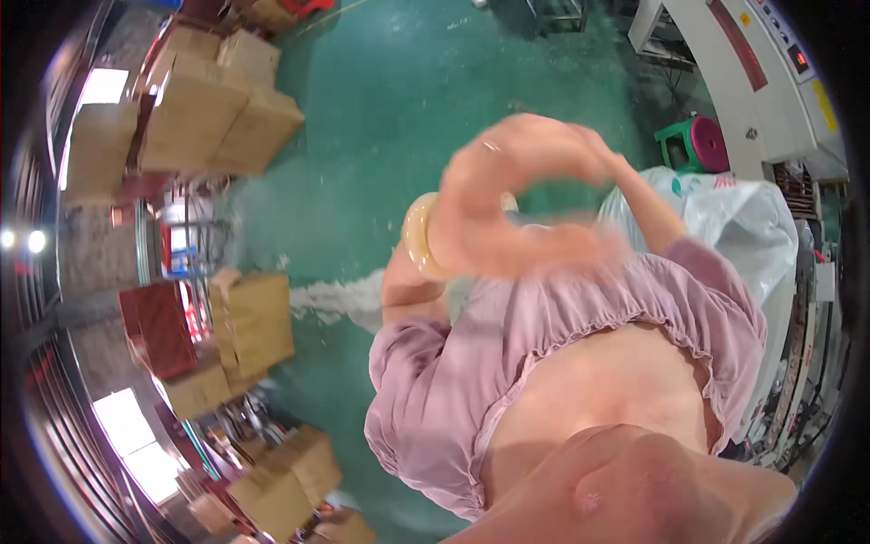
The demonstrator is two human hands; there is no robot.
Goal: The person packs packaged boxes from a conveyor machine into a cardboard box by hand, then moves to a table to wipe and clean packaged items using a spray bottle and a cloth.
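My left hand (pixel 494 195) is raised close to the camera, with a pale bangle (pixel 420 235) around its wrist and a thin ring (pixel 491 146) on a finger. Its fingers and thumb curve apart in a C shape, and I see nothing held in the gap. Motion blurs the fingertips. From the right sleeve, my right forearm (pixel 648 201) reaches up toward the left hand's fingers. My right hand (pixel 594 140) is mostly hidden there, so its fingers cannot be made out. Below both hands is my mauve gathered top (pixel 471 390).
Cardboard boxes (pixel 195 113) are stacked at the far left, with another box (pixel 254 322) lower down. A large white plastic bag (pixel 748 222) lies at the right, near a green stool (pixel 672 145) with a magenta seat. A pale machine cabinet (pixel 757 109) stands beyond it. The floor (pixel 381 91) is green.
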